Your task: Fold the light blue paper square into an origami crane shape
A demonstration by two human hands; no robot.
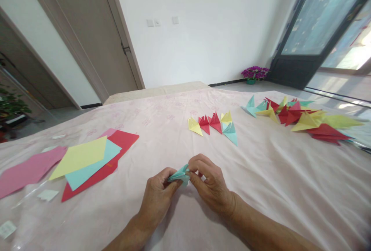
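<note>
A white wall (203, 50) stands at the back, with a brown door (84, 23) at left and a dark-framed glass door (307, 30) at right. In front of it spreads a pale pink cloth (261, 162), wrinkled toward the right. On its far right lies a heap of folded paper birds (310, 120) in red, yellow and teal, their tips turned several ways. At left, loose square sheets overlap: pink (29, 169), yellow (82, 156), light blue (95, 168) and red (126, 142).

The right hand (213, 185) and the left hand (158, 195) meet near the front middle of the cloth. Beyond them sits a small group of five birds: two red (215, 122) side by side, a yellow one (195, 126) at their left, another yellow at their right and a teal one (231, 133) in front of that.

Smallest is the teal folded paper (180, 174) between the hands. Its long axis slants from lower left to upper right, the narrow tip pointing away and rightward. The left fingers are clamped on its left end; the right thumb and forefinger pinch its right end.
</note>
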